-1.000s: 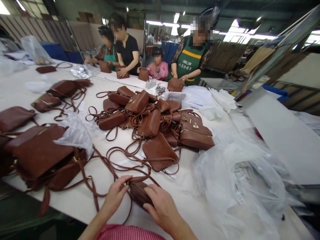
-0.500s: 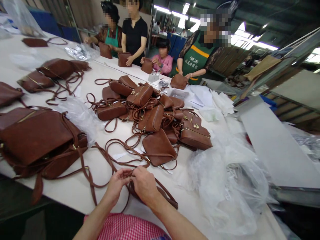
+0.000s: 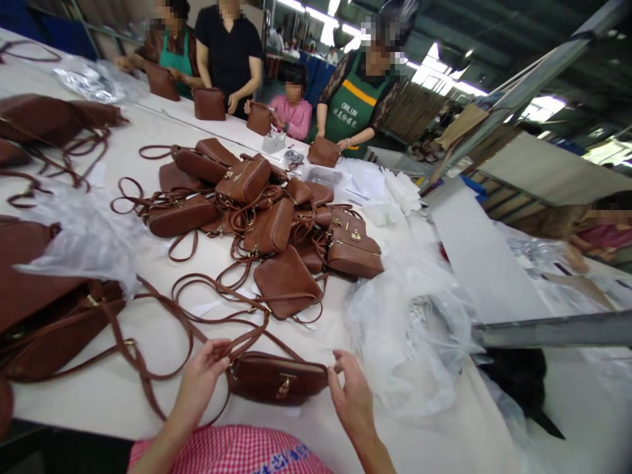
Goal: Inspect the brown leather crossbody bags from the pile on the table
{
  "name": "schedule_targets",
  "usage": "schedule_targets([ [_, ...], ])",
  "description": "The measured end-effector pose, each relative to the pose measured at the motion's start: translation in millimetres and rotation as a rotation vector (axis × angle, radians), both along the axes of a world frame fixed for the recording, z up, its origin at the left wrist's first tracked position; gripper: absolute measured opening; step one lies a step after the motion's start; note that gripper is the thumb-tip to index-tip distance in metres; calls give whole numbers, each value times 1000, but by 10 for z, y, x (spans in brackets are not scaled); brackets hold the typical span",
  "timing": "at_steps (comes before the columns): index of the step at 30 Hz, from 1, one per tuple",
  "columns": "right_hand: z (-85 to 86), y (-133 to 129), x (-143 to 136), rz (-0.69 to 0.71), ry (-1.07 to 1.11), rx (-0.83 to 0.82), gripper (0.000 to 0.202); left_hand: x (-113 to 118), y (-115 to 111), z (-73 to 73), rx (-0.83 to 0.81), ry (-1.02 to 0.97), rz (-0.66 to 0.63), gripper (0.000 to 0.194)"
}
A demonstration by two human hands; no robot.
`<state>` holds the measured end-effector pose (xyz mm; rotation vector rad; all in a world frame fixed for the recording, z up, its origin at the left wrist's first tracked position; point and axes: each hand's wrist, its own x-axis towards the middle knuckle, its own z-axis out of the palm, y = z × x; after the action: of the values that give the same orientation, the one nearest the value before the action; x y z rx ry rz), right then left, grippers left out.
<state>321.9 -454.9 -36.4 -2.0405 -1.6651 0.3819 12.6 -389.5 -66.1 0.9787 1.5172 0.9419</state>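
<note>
While the two hands are placed at opposite ends, a small brown bag (image 3: 257, 383) is framed between them on the white table (image 3: 395, 438), just beyond the checked apron (image 3: 217, 447). Its long axis is laid almost crosswise, from left to right, so that each end is met by one hand and neither hand is clearly nearer. The metal clasp (image 3: 283, 387) is turned toward the apron. At the left end, the left hand (image 3: 205, 367) is held with thumb and fingertips close together beside the root of the strap (image 3: 284, 346); whether any leather is pinched there cannot be told. At the right end, the corner is reached by the thumb and forefinger of the right hand (image 3: 353, 388), but a firm pinch cannot be confirmed. Beyond the far edge, the pile of bags (image 3: 269, 227) is left well apart from both hands.
</note>
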Motion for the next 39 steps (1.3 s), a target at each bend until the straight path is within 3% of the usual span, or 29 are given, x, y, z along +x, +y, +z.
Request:
schedule_targets([
  [2, 28, -25, -66, 137, 2, 105, 24, 89, -30, 87, 330, 356, -122, 34],
  [4, 85, -15, -158, 297, 40, 127, 33, 192, -81, 196, 711, 634, -327, 42],
  [6, 136, -25, -210, 401, 53, 153, 35, 285, -154, 274, 981, 734, -569, 48],
  [8, 160, -67, -211, 443, 33, 205, 32, 352, -228, 295, 1104, 780, -716, 42],
  [13, 205, -115, -154, 559, 151, 169, 34, 400, -315, 221, 1087, 841, -800, 28],
  [17, 314, 6, -115, 690, 236, 55, 34, 396, -307, 220, 1096, 837, -793, 28],
  [22, 372, 154, -50, 840, 167, -79, 21, 397, -298, 274, 1118, 868, -794, 36],
  [24, 307, 186, -56, 805, 120, -107, 19, 407, -294, 290, 1138, 879, -855, 40],
  [27, 132, 219, -103, 610, 52, -97, 22, 451, -291, 333, 1153, 860, -945, 34],
  [31, -49, 294, -155, 480, -43, -41, 30, 558, -301, 489, 1001, 782, -1058, 29],
  [34, -43, 368, -172, 409, -114, -94, 30, 566, -305, 567, 874, 692, -1106, 28],
  [36, 16, 381, -196, 379, -145, -162, 27, 489, -290, 493, 817, 654, -1086, 23],
  [39, 99, 336, -211, 416, -81, -190, 28, 345, -160, 143, 753, 611, -918, 25],
])
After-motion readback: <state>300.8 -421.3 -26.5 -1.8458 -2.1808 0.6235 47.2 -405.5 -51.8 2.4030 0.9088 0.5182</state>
